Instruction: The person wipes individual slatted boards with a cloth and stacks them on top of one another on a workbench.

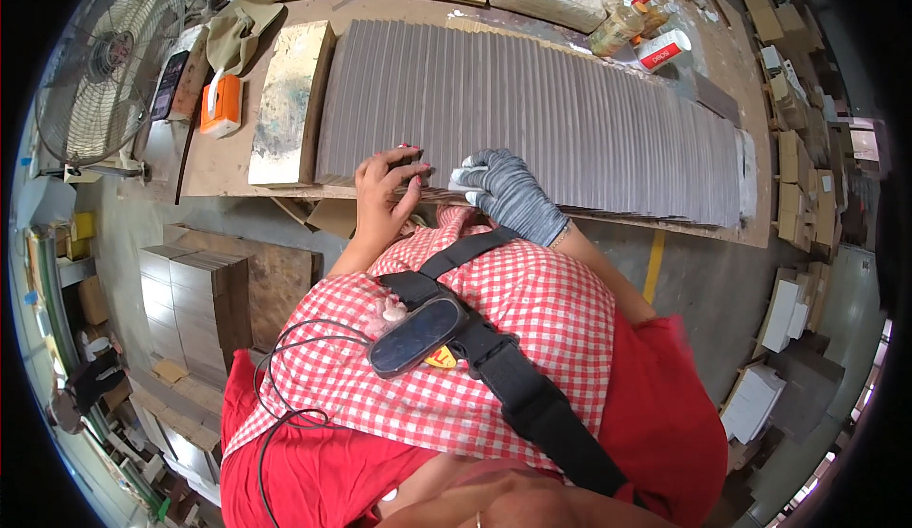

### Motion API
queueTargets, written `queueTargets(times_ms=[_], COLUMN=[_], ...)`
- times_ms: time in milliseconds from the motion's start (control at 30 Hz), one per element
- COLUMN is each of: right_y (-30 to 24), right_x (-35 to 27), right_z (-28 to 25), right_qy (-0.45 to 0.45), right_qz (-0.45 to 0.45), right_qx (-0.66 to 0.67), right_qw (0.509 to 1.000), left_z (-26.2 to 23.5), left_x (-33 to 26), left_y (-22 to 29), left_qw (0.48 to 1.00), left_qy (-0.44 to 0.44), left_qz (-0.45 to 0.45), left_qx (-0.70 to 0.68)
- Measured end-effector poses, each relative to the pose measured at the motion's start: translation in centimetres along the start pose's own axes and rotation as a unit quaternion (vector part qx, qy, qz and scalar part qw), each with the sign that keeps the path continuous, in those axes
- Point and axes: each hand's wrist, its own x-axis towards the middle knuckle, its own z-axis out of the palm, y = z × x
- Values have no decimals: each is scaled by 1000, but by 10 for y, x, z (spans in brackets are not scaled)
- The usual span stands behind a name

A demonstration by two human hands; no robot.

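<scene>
- One long row of grey panels (pixel 456 115) ran across the upper middle of the frame; the panels were too many and too tightly packed to count.
- The panels were thin, flat and dull grey-brown, standing on edge face to face, their upper edges making fine stripes, more slanted toward the right.
- Two hands were at the row's near edge, left of the frame's centre line and just right of it.
- The left hand (pixel 385 189), bare with red nails, had its fingers part-curled and the thumb near them; whether it gripped a panel could not be told.
- The right hand (pixel 513 191) wore a grey glove with pale fingertips, its fingers bent against the row; its hold, too, could not be made out.
- One pale, stained block (pixel 290 105) stood beside the row's left end.
- One orange box (pixel 221 107), one phone (pixel 170 85) and one fan (pixel 109 57) occupied the upper left.
- Two red-and-white cylinders (pixel 664 50) were at upper right.
</scene>
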Motion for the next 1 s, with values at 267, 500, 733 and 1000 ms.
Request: queueTargets(times_ms=[267, 500, 733, 1000], right_y=[37, 27, 76, 60], right_x=[-17, -21, 50, 20], right_z=[-16, 8, -35, -8], right_qy=[70, 166, 235, 176], right_qz=[23, 231, -14, 60], right_qx=[175, 546, -53, 144], right_qw=[982, 788, 970, 972], left_z=[0, -11, -19, -55], left_x=[-1, -2, 39, 63], left_y=[1, 0, -7, -63], left_qw=[999, 999, 999, 982], left_qy=[-20, -9, 41, 177], left_qz=[6, -19, 27, -66], left_qx=[-26, -38, -16, -28])
